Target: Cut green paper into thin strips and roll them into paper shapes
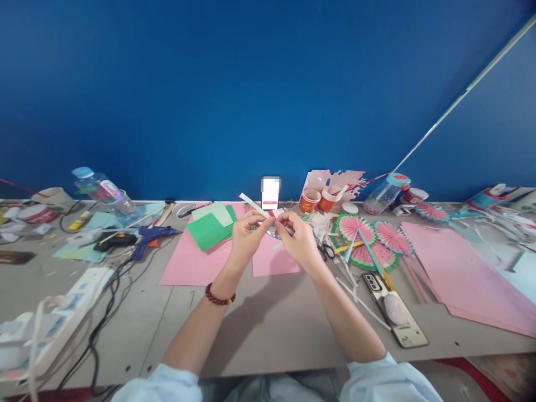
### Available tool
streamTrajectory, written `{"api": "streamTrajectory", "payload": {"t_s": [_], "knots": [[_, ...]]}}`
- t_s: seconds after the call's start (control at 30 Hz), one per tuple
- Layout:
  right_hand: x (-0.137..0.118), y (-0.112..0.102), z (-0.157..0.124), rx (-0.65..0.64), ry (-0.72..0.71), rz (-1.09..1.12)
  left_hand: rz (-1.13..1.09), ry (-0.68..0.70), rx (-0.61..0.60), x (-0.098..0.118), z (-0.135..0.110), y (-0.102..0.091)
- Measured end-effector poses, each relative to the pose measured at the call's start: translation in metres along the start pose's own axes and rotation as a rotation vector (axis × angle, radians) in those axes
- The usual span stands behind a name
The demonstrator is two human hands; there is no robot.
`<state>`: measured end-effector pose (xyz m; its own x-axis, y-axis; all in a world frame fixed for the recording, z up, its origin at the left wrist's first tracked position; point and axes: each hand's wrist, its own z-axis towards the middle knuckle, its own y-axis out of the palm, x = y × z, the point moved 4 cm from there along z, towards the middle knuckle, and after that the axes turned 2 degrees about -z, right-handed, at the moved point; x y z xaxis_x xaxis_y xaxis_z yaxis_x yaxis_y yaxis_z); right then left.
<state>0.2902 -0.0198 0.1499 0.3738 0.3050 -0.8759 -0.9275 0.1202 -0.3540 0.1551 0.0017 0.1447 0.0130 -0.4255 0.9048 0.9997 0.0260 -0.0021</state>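
My left hand [250, 233] and my right hand [296, 235] meet above the middle of the table, fingertips pinched close together. A narrow white strip [252, 204] runs up and to the left from between them. Some red shows at the fingers, too small to make out. The pinched part of the strip is mostly hidden. Beneath my hands lies pink paper [274, 265]. Green paper sheets [207, 230] rest just left of my left hand. Behind my hands, a phone with a lit screen [270, 194] leans against the blue wall.
Watermelon-patterned paper fans [355, 230], black scissors [328, 251] and a phone [396, 312] lie to the right. Paper cups [310, 201] stand behind. On the left are a blue glue gun [151, 237], a plastic bottle [106, 192], a power strip [69, 312] and black cables.
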Motion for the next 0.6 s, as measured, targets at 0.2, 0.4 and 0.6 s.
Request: {"api": "streamTrajectory", "payload": {"t_s": [0.2, 0.4, 0.6], "knots": [[0.0016, 0.0032, 0.0, -0.011, 0.003, 0.032, -0.028, 0.012, 0.045, -0.0031, -0.0009, -0.0013], [0.004, 0.0035, 0.0001, 0.004, -0.003, 0.009, -0.041, -0.018, 0.02, -0.0075, 0.0003, -0.0012], [0.0018, 0.0012, -0.0023, 0.037, -0.007, -0.06, -0.017, -0.02, 0.028, -0.0032, -0.0015, -0.0016]]}}
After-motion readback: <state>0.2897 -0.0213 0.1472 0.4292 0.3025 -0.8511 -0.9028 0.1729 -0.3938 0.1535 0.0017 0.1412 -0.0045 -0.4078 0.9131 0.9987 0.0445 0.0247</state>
